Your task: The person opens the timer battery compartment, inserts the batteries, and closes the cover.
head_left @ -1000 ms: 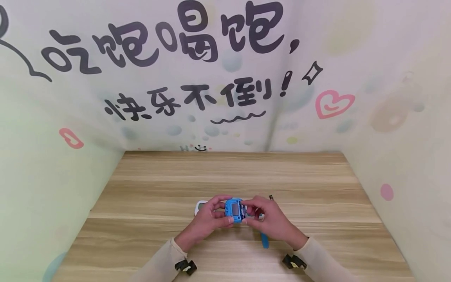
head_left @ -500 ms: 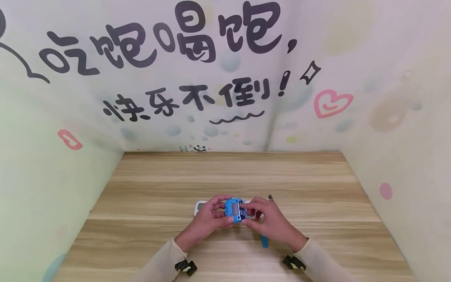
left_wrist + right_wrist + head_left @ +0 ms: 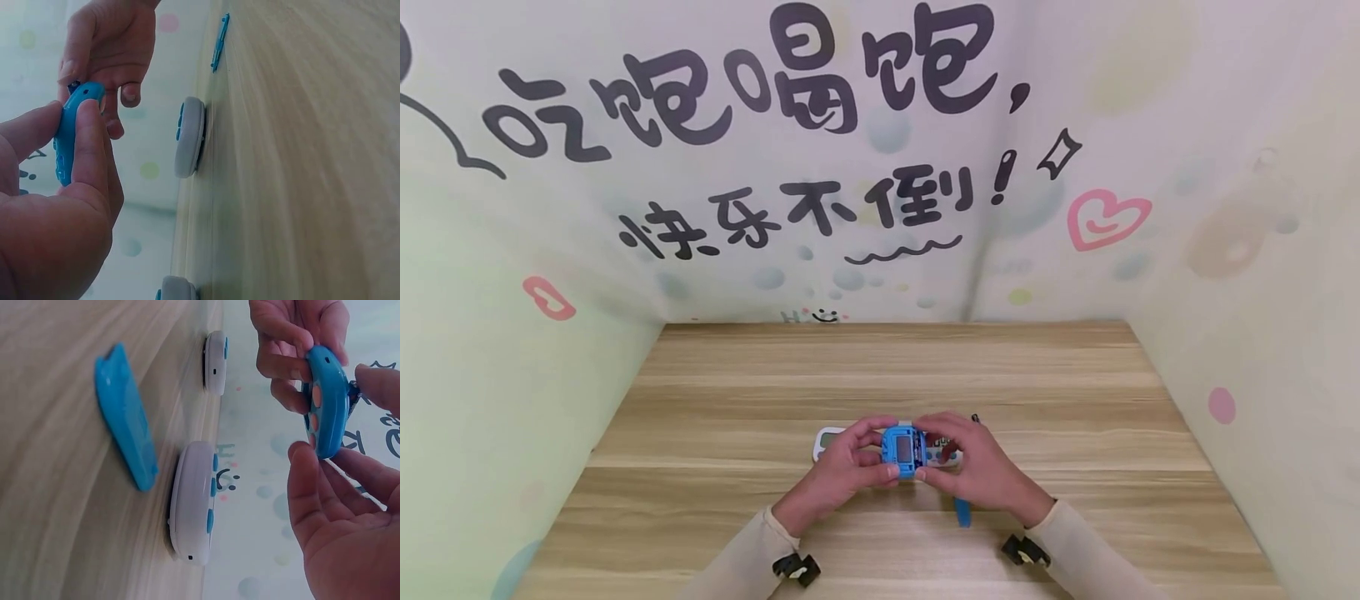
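Note:
My left hand (image 3: 846, 458) grips a small blue timer (image 3: 901, 451) by its left side, held above the table. The timer's underside faces the head camera, with a recess uncovered along its right side. Pink buttons show on its other face in the right wrist view. My right hand (image 3: 973, 462) pinches the right side between thumb and fingers. A small dark part (image 3: 354, 394) juts from the recess near the right thumb. On the table lies a flat blue cover (image 3: 125, 415), mostly hidden in the head view by the right hand.
Two white timers with blue buttons rest on the wooden table (image 3: 700, 500): a left one (image 3: 828, 438) behind the left hand, a right one (image 3: 192, 500) behind the right hand. A thin dark-tipped item (image 3: 976, 419) sticks out past the right hand. Printed walls enclose the table.
My right index finger has moved from the recess to the blue timer's upper edge. The blue timer has shifted slightly right. More of the white timer behind the right hand shows.

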The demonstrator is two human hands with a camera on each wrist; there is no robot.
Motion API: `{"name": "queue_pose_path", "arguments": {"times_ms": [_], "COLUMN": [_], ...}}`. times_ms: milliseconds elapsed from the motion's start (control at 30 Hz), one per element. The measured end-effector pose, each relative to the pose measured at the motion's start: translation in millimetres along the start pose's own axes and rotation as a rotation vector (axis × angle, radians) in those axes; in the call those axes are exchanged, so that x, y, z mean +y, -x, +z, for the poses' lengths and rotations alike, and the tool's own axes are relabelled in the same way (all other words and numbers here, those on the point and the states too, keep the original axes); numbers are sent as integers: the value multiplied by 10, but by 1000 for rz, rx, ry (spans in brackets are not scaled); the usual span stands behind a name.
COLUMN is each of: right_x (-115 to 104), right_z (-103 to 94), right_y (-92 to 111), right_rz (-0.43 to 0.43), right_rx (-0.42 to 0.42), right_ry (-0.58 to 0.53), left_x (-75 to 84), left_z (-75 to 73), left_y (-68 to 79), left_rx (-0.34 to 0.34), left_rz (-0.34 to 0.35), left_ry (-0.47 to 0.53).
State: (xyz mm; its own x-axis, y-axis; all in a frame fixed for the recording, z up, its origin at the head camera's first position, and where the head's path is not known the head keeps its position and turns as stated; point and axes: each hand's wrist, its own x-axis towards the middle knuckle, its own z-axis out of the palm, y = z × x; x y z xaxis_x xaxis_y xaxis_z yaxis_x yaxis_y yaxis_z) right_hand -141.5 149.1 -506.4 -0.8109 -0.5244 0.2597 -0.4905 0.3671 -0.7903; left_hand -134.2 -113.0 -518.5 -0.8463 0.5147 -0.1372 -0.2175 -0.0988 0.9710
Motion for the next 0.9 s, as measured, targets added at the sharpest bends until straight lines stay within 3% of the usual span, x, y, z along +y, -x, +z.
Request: {"name": "queue_pose_path", "arguments": {"times_ms": [467, 767, 900], "right_x": [40, 25, 2], "right_z": [53, 71, 56], "right_y": [5, 12, 16], "right_rz": [17, 147, 163], "right_rx": [19, 16, 16], "right_ry": [-186, -231, -238], "left_x": [-28, -33, -29], "left_z": [25, 33, 33], "left_y": [7, 18, 17], "left_rx": [-25, -17, -28], "left_rz": [5, -15, -10], "left_ry": [23, 26, 27]}}
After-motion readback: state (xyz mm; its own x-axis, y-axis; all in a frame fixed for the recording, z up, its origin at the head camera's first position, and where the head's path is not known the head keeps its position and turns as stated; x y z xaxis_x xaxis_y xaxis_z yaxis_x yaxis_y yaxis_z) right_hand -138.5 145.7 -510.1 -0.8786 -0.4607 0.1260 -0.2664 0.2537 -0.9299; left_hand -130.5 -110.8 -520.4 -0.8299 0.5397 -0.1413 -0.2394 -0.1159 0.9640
